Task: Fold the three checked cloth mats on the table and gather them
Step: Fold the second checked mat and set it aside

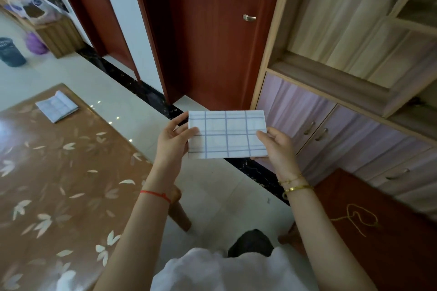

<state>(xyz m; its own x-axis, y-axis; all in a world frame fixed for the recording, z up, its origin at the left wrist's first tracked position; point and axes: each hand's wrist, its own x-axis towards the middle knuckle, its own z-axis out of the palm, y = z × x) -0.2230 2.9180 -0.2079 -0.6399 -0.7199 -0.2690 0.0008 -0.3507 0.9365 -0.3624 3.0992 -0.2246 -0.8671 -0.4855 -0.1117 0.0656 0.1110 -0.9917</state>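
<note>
A white cloth mat with blue checks (227, 134), folded into a flat rectangle, hangs in the air in front of me, off to the right of the table. My left hand (173, 140) pinches its left edge, thumb on the front. My right hand (277, 146) pinches its right edge the same way. A second folded checked mat (56, 106) lies at the far corner of the brown table (59, 184) with a leaf pattern. No third mat is in view.
A red-brown door (212, 42) and a wooden cabinet (343, 113) with drawers stand ahead. A dark red stool (378, 231) with a yellow cord on it is at the right. A bin (10, 53) stands on the pale floor at far left.
</note>
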